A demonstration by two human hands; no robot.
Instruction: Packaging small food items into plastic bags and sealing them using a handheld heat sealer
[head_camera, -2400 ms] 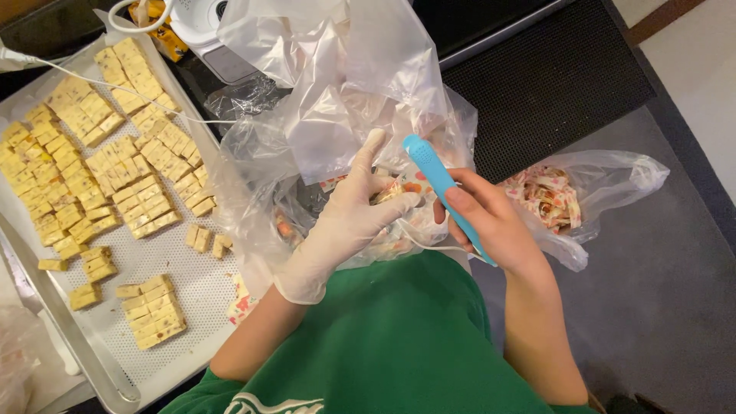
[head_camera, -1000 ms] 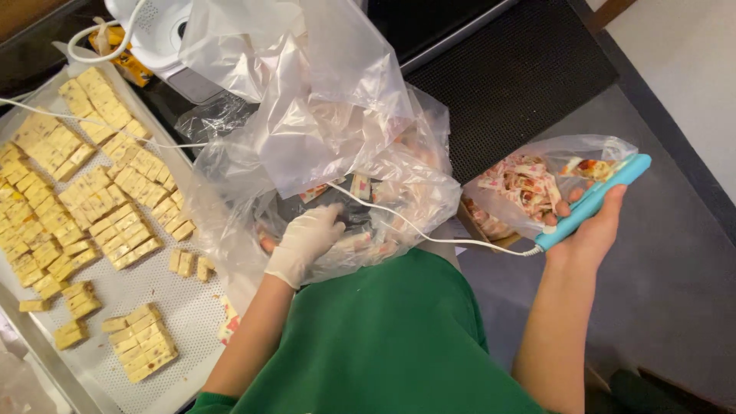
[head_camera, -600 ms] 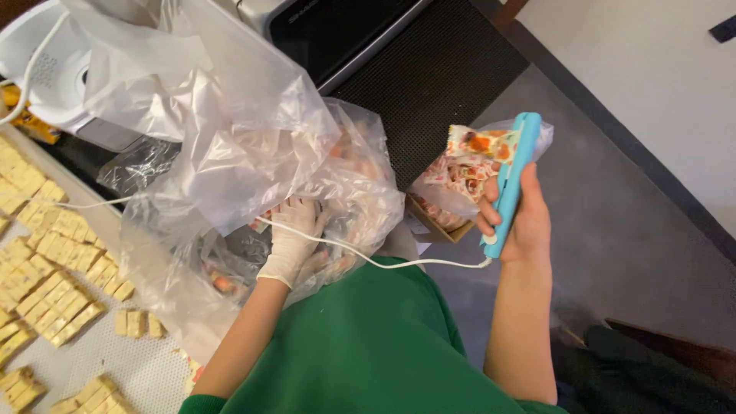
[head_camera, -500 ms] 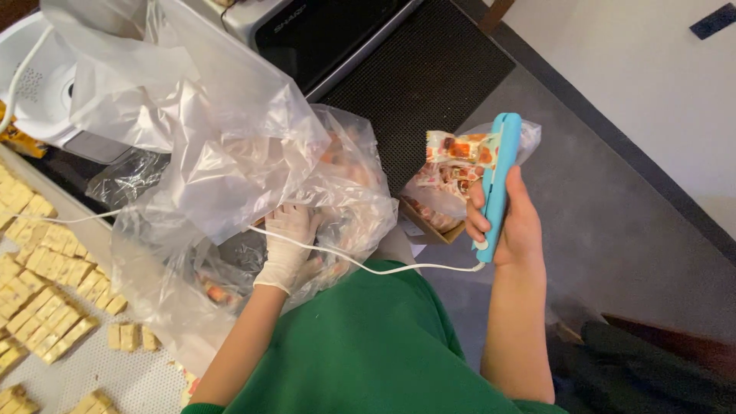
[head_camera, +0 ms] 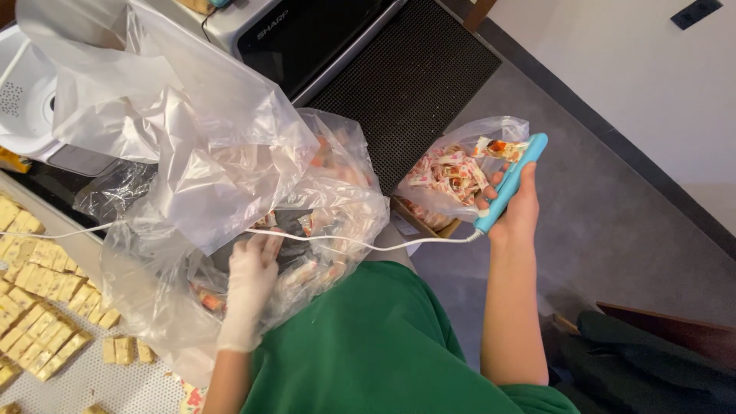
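Tray (head_camera: pixel 84 383), far left: rows of pale yellow cut candy blocks (head_camera: pixel 34 337). Beside it, large crumpled clear plastic bag (head_camera: pixel 199 146) holding wrapped sweets. Left hand (head_camera: pixel 251 280), white-gloved, pressed flat with fingers spread against that bag, grasping nothing. White cord (head_camera: pixel 345 244) ran across the bag to a slim blue handheld tool (head_camera: pixel 510 184). Right hand (head_camera: pixel 515 211), bare, was clenched around the tool's lower end, raised just beside a smaller bag of wrapped sweets (head_camera: pixel 452 172).
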